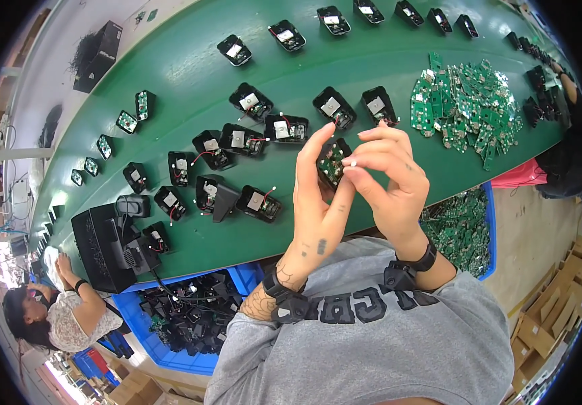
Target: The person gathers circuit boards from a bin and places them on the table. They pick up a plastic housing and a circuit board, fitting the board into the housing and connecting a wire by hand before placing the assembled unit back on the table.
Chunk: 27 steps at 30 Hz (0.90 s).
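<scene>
My left hand (316, 206) is closed around a small black plastic housing, with its fingers along the left side and thumb below. Inside the housing shows a green circuit board (331, 163). Between the thumb and forefinger of my right hand (397, 179) is a small white connector (352, 164), pinched right beside the board. Whether the connector touches the board I cannot tell. Just beyond my hands lie two more black housings (335, 106), each with a pale square part inside.
Similar black housings (242, 138) with red wires cover the green table (190, 81). A heap of green circuit boards (466, 104) lies at right. Blue bins (169, 361) with parts stand below the near edge. A black box (95, 246) sits left, near another person (68, 317).
</scene>
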Available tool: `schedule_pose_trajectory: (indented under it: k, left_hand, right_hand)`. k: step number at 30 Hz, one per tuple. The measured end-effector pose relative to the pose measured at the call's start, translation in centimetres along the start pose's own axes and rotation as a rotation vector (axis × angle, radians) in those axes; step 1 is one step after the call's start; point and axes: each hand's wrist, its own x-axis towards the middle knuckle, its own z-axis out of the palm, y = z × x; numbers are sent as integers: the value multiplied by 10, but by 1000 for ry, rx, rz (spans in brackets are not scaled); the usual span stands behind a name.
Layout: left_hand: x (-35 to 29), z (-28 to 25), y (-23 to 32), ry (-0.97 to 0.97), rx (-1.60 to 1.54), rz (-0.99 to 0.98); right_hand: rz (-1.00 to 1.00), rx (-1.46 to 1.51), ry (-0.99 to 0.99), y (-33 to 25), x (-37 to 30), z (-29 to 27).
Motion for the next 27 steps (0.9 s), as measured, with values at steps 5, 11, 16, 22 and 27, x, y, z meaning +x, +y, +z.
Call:
schedule_pose_trajectory:
  k: [5, 11, 16, 22, 27]
  left_hand:
    - [3, -10, 4, -87, -490, -245]
    - [7, -28, 13, -181, -466, -410]
    - [6, -24, 20, -192, -605, -458]
    - [1, -18, 15, -12, -444, -199]
    - [-3, -20, 13, -29, -372, -130]
  right_hand:
    - [204, 282, -12, 4, -4, -1]
    - [199, 304, -137, -2, 1, -10]
    - [88, 115, -207, -4, 4, -18]
    - [-12, -227, -220, -12, 7, -19]
    - [-81, -267, -195, -12, 11, -18]
